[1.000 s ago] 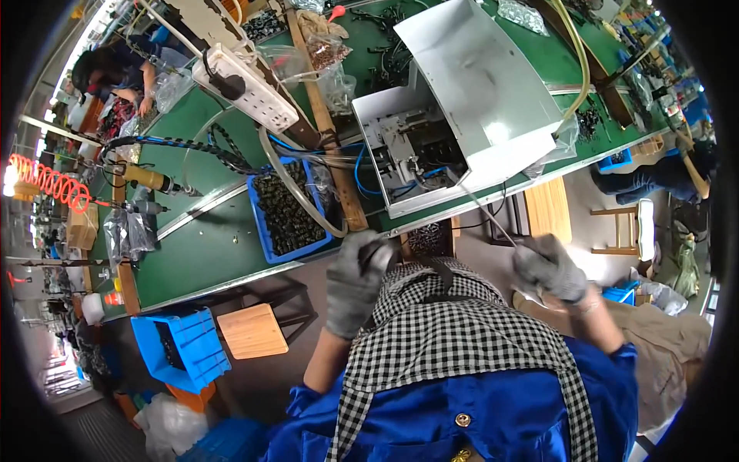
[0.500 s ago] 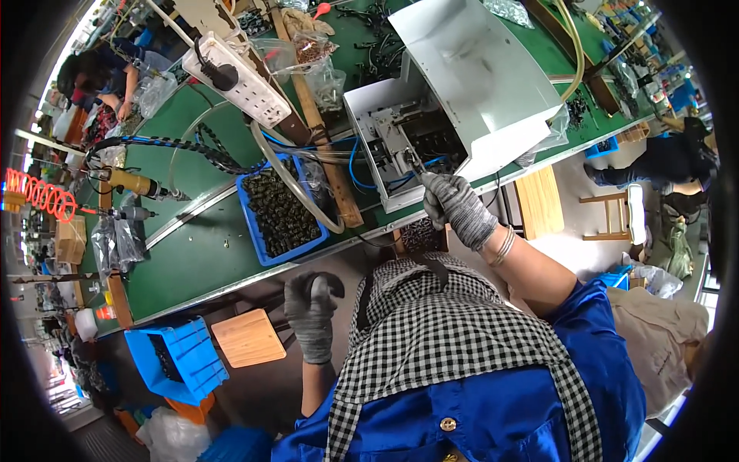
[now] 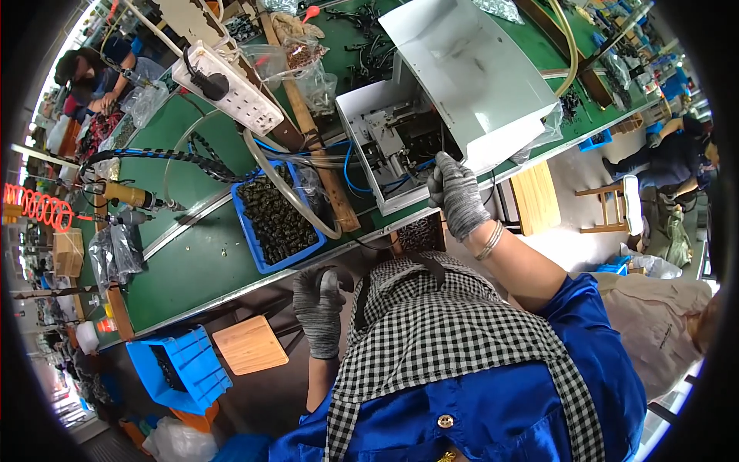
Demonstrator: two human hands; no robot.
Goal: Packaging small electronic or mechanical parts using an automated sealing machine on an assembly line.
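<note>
My right hand [image 3: 458,196], in a grey knit glove, is closed at the front edge of a white metal box [image 3: 396,202]. A thin metal tool [image 3: 443,140] rises from its fingertips; its kind is not clear. Inside the box sits a metal mechanism [image 3: 386,132] with dark parts and blue tubing. The box's big white lid [image 3: 469,69] stands open to the right. My left hand [image 3: 318,312], gloved too, hangs before the table edge with curled fingers. What it holds, if anything, is hidden.
On the green table [image 3: 185,273], a blue tray [image 3: 309,252] of small dark parts stands left of the box, beside a wooden bar [image 3: 332,181]. A power strip [image 3: 227,91] and hoses lie behind. A yellow power tool [image 3: 127,194] is at far left. A wooden stool [image 3: 250,344] stands below.
My right hand has drawn back from the mechanism toward the box's front right corner, and the tool now points up. My left hand has shifted slightly right.
</note>
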